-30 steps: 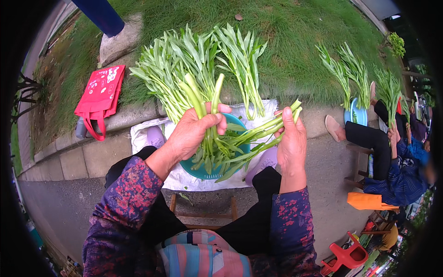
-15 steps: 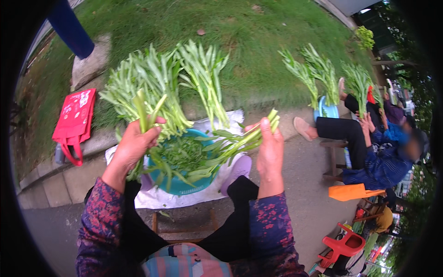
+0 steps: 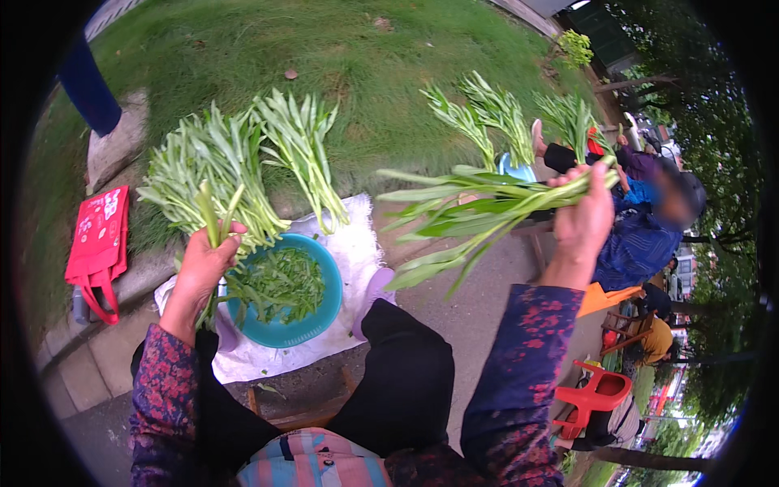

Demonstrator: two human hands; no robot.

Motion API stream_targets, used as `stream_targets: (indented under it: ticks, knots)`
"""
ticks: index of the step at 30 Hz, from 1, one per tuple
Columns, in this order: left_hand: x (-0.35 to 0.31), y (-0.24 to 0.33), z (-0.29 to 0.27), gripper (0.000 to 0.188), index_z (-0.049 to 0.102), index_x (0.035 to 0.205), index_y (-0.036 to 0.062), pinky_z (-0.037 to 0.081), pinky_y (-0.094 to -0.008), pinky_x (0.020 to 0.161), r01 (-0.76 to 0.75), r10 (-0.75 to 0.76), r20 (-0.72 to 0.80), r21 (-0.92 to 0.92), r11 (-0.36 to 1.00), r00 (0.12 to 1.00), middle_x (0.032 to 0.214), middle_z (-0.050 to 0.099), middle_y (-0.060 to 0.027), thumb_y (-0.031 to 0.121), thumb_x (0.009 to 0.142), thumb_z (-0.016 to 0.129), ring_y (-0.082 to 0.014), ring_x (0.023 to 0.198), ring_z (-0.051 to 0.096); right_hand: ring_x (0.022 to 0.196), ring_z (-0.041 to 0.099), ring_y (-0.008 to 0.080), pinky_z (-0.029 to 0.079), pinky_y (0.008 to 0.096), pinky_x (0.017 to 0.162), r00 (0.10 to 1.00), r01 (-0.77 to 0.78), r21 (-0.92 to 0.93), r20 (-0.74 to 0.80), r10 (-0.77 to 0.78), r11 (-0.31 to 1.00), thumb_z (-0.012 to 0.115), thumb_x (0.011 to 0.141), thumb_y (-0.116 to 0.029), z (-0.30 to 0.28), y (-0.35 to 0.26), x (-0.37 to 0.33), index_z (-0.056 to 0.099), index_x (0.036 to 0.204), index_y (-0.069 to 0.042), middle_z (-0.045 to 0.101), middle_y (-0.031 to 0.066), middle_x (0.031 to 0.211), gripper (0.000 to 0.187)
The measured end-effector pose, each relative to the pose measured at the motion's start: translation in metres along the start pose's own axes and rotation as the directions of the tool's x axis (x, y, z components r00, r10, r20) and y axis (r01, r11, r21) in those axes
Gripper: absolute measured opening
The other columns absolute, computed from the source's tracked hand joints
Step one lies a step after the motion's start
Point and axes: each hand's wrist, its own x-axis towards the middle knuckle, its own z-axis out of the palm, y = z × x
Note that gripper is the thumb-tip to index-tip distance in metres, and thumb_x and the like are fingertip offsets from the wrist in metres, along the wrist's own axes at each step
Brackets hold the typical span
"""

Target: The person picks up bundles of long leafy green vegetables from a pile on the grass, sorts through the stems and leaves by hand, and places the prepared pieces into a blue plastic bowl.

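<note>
My right hand [image 3: 591, 213] is raised out to the right, its fingers wrapped round the stalk ends of a bunch of long leafy greens [image 3: 466, 211] that look like water spinach. The leaves of that bunch point left, over the pavement. On the left, my left hand [image 3: 200, 266] is closed round a few thick green stalks [image 3: 213, 215], whose cut ends stick up above the fingers. Just right of this hand, a teal basin [image 3: 333, 284] holds loose torn leaves [image 3: 284, 280]. Two heaps of the same greens, a large one [image 3: 207, 170] and a smaller one [image 3: 304, 150], lie beyond it.
Under the basin spreads a white woven sheet [image 3: 361, 243]. A red bag [image 3: 99, 235] stands at the left by the stone curb, near a blue post [image 3: 89, 85]. To the right sits a person in blue [image 3: 641, 243], with a light blue basin [image 3: 517, 169] and a red plastic stool [image 3: 596, 390] nearby.
My right hand has swung right and up with its bunch of greens, away from the basin. My left hand keeps its stalks beside the basin. The view has shifted to the right.
</note>
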Motion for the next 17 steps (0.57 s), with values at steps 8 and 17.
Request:
stream_targets:
  ticks: [8,17]
  knots:
    - [0.001,0.004,0.005,0.016,0.062,0.089,0.0017,0.038,-0.0222,0.053,-0.007,0.007,0.003,0.044,0.999,1.0,0.065,0.05,0.0041,0.018,0.086,0.063,-0.0063,0.056,0.045,0.064,0.055,0.0181,0.051,0.0335,0.061,0.905,-0.327,0.065,0.309,0.293,0.943,0.05,0.094,-0.032,0.079,0.046,-0.082,0.051,0.088,-0.002,0.054,0.0089,0.074,0.031]
    - [0.007,0.003,0.018,0.014,0.064,0.089,0.0021,0.043,-0.0218,0.061,-0.018,0.011,0.122,0.059,0.998,0.992,0.072,0.058,0.0012,0.015,0.084,0.066,-0.0074,0.064,0.051,0.064,0.061,0.0191,0.054,0.034,0.063,0.446,-0.86,0.042,0.546,0.709,0.509,0.056,0.091,-0.033,0.139,0.166,-0.173,0.055,0.092,-0.003,0.061,0.0095,0.074,0.031]
